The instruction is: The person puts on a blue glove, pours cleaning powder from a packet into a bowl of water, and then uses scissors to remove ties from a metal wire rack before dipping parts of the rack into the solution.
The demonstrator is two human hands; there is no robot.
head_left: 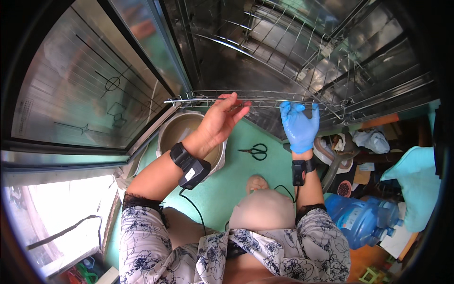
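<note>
A chromed wire rack (262,100) lies across the mouth of a metal cabinet, seen nearly edge-on. My bare left hand (221,119) grips its front wires near the middle, palm turned up, thumb over the wire. My right hand (300,124), in a blue disposable glove, is at the rack's right part with its fingertips at the wire; some of them are hidden by the rack. Further wire shelving (280,42) hangs inside the cabinet (227,67). Below my left forearm stands a round basin (177,131) holding cloudy liquid. Black-handled scissors (258,152) lie on the green floor.
The cabinet's glass door (88,85) stands open at the left. To the right are blue water bottles (358,220), a turquoise cloth (413,188), a plastic bag (372,140) and other clutter. A bright opening (71,206) lies at the lower left. Black devices with cables are strapped to both wrists.
</note>
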